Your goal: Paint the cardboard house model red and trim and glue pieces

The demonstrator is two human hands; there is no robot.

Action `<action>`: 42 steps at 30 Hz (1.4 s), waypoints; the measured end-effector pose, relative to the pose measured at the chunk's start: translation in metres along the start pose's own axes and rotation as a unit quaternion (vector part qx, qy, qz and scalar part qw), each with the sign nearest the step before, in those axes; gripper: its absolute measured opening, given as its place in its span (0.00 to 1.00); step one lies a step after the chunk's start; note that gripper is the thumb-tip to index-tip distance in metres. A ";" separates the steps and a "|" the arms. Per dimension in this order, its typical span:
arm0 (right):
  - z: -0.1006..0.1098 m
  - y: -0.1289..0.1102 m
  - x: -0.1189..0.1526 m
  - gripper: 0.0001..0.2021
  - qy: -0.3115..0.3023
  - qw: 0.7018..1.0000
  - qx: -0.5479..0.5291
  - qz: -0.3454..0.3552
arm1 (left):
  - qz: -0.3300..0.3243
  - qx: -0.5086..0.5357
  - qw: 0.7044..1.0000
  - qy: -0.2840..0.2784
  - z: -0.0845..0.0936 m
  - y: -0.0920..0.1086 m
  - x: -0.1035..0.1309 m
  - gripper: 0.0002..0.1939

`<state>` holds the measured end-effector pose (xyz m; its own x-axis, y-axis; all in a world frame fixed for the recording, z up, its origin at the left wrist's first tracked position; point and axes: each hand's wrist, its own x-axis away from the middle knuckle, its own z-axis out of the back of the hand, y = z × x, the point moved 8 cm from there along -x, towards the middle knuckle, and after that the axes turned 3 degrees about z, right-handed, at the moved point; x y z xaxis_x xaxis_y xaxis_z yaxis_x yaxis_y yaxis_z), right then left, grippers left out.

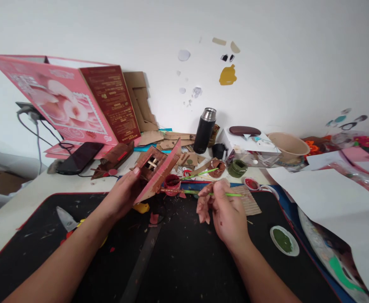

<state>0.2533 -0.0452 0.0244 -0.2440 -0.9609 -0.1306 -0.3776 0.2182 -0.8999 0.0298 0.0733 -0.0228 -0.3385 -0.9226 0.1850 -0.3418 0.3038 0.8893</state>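
My left hand [126, 191] is wrapped round a small brown cardboard house [151, 164], tilted, with a slanted reddish-pink panel and a window with pale crossed bars. To its right, my right hand [224, 210], stained with brown paint, holds a thin green paintbrush [190, 192]. The brush's brown-coated end points left, close to the panel's lower edge; whether they touch cannot be told. Behind it stands a red paint jar [172, 185] with another green-handled brush in it. A brown paint jar [216, 167] and a green paint jar [237, 168] stand further right.
Scissors [67, 219] lie on the black mat [184, 261] beside my left forearm. A green paint lid [284, 240] rests at the right, near white paper [335, 206]. Behind are a phone [80, 158], a pink box [73, 105], a black thermos [205, 130] and cardboard scraps [187, 160].
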 end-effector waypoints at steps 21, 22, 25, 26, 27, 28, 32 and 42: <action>-0.008 0.004 0.002 0.27 -0.020 1.000 0.019 -0.011 | -0.004 -0.031 0.999 0.020 0.005 -0.001 0.001 0.28; -0.007 0.003 0.002 0.27 -0.013 1.000 0.020 -0.007 | -0.004 -0.036 0.999 0.028 0.005 0.000 0.001 0.27; -0.003 0.003 0.001 0.26 0.004 1.000 0.018 -0.002 | -0.003 -0.046 0.998 0.032 0.002 0.002 0.003 0.25; -0.002 0.003 0.001 0.27 0.007 1.000 0.014 0.000 | -0.002 -0.047 0.998 0.030 0.000 0.002 0.003 0.25; -0.001 0.002 0.001 0.27 0.009 1.000 0.008 0.002 | -0.002 -0.046 0.998 0.029 -0.001 0.003 0.004 0.26; 0.000 0.002 0.000 0.27 0.011 1.000 0.002 0.005 | -0.002 -0.046 0.999 0.029 -0.003 0.003 0.004 0.26; 0.006 -0.002 -0.001 0.27 0.035 0.999 -0.003 0.020 | -0.002 -0.055 0.998 0.031 -0.005 0.004 0.006 0.26; 0.005 0.002 -0.001 0.27 0.034 0.999 0.014 0.010 | -0.001 -0.064 0.998 0.025 -0.009 0.007 0.006 0.27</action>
<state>0.2571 -0.0448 0.0203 -0.3113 -0.9426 -0.1212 -0.3471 0.2315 -0.9088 0.0331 0.0674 -0.0113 -0.2924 -0.9347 0.2021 -0.2263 0.2730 0.9350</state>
